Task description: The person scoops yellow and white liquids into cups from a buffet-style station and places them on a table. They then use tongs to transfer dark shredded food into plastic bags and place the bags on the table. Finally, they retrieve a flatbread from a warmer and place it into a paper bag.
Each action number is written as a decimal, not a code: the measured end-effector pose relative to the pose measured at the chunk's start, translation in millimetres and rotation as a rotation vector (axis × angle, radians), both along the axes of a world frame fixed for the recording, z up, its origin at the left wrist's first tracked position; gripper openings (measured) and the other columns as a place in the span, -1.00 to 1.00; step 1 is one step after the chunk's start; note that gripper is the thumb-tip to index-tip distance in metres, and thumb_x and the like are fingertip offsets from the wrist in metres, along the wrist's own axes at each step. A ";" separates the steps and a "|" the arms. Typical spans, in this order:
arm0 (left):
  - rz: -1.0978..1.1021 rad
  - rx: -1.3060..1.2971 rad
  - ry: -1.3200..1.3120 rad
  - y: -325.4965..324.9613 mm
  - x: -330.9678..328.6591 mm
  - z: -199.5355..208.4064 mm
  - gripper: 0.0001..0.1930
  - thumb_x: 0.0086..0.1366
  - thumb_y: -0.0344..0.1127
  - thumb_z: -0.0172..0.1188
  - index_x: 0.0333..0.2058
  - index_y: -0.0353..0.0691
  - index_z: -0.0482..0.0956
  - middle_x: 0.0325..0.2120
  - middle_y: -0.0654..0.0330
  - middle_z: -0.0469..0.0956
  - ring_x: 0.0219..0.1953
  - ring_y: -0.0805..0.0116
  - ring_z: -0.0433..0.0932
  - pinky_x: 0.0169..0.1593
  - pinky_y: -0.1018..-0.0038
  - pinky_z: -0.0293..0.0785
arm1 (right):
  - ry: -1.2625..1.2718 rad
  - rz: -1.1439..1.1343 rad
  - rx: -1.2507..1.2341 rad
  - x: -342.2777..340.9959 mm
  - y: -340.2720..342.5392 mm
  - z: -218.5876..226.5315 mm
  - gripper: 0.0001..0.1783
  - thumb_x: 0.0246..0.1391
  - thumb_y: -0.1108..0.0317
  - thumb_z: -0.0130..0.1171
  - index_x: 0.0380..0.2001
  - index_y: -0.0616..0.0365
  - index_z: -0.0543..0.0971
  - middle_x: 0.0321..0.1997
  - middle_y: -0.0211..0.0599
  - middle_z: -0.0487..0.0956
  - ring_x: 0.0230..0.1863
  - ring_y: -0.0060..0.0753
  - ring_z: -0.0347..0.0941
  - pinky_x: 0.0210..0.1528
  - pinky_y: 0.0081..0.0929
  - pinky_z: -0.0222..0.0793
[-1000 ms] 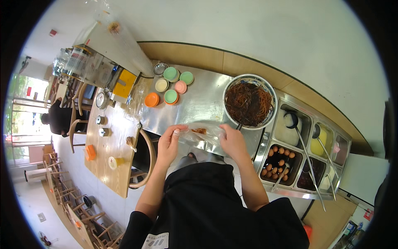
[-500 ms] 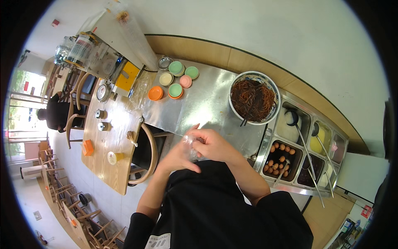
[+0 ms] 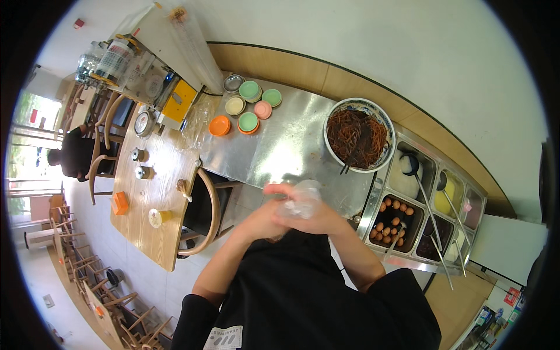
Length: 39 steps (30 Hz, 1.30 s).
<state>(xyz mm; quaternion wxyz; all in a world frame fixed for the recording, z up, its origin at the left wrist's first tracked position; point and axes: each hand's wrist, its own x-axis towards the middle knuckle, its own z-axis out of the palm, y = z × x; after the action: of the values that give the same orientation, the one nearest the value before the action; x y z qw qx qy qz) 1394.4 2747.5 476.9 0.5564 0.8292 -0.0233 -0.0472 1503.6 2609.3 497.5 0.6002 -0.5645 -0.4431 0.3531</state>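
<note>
My two hands meet in front of my body, just off the near edge of the steel counter [image 3: 286,140]. Thin, crumpled clear plastic [image 3: 305,197], which looks like a disposable glove, lies over the fingers of my right hand [image 3: 318,220]. From the left, my left hand [image 3: 269,218] closes against the plastic, one finger reaching along its far side. The plastic and some blur hide most of the right fingers.
Small stacked bowls, one green [image 3: 248,122], stand at the counter's far left. A large bowl of dark noodles [image 3: 356,137] with chopsticks sits right of centre. Beyond it are steel food pans, one holding eggs [image 3: 396,205]. At left are a wooden table [image 3: 169,198] and chair [image 3: 216,204].
Both hands have moved slightly right and closer together. The plastic, earlier bunched between them, now spreads over the right fingers. The left thumb no longer sticks out.
</note>
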 end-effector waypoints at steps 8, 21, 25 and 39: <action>-0.100 -1.058 0.491 25.4 -1.5 10.5 -0.72 0.33 -0.16 0.22 -0.30 -0.31 0.58 -0.76 0.31 0.38 -0.79 0.58 0.22 -0.71 0.61 0.07 | 0.883 -0.189 0.333 3.5 0.6 22.9 -0.44 0.46 0.02 -0.34 -0.58 0.11 0.31 -0.69 -0.40 0.27 -0.65 -0.58 0.13 -0.47 -0.56 0.16; 0.586 0.279 -0.262 -17.5 32.2 81.5 -0.80 0.27 -0.26 0.27 -0.27 -0.28 0.56 -0.20 0.11 0.53 -0.18 0.22 0.51 -0.14 0.38 0.42 | 0.104 -0.336 -0.052 24.2 25.8 -28.0 -0.72 0.24 0.23 0.04 -0.33 0.24 0.58 -0.34 0.00 0.59 -0.36 -0.09 0.51 -0.22 -0.31 0.40; -0.008 0.609 -0.239 -2.2 39.3 68.1 -0.87 0.10 -0.45 0.27 -0.32 -0.23 0.57 -0.30 0.20 0.55 -0.18 0.14 0.53 -0.04 0.32 0.37 | 0.133 -0.199 -0.202 20.7 37.0 -91.4 -0.70 0.21 0.17 0.09 -0.30 0.22 0.61 -0.46 -0.03 0.59 -0.42 -0.09 0.53 -0.27 -0.29 0.42; 0.366 0.760 0.382 -12.6 22.3 16.1 -0.87 0.08 -0.39 0.12 -0.51 -0.36 0.53 -0.51 0.04 0.49 -0.42 0.01 0.50 -0.35 0.25 0.41 | 0.646 -0.309 -0.228 -10.7 1.9 -77.5 -0.70 0.28 0.27 0.15 -0.33 0.38 0.59 -0.43 -0.30 0.60 -0.47 -0.51 0.58 -0.44 -0.60 0.50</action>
<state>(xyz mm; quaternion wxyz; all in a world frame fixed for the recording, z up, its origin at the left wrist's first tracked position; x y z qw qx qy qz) 1416.7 2734.9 493.1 0.2066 0.9413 0.2454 -0.1054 1492.9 2611.1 420.0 0.6886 -0.5474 -0.0983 0.4653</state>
